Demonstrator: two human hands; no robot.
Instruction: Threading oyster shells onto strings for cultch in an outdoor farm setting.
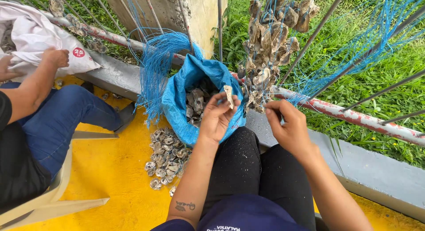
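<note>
**Shells on blue twine, strung by hand at the railing**

Left hand (217,118) raised over the lap, fingers pinched shut on one pale, rough oyster shell (229,95), flat and ragged at the edge, held upright just above the sack mouth. Right hand (288,125) a little to the right, fingers curled closed around thin blue twine (305,91) at the foot of a hanging cluster of shells (268,45). Hands apart, with the bottom of the cluster between them.

Cluster grey-brown, crusted, flaky, the shells overlapping one another too closely to count, dangling from the far railing (354,113) of thin slanting metal bars and a rusted, paint-chipped lower rail. More blue twine in a loose, wiry hank (155,67) to the left, draped over the same rail.

One blue woven plastic sack (177,98), crinkled and open-mouthed, just left of the left hand, with dark shells inside. Near it on the yellow floor (110,178), one heap of loose shells (164,158), pearly grey, rounded, several dozen at a glance.

Far left, a second person in blue jeans (62,116), on a pale plastic chair (48,200), two hands on one white woven sack (35,36). Beyond the railing, green grass (376,80) and a concrete post (199,14).
</note>
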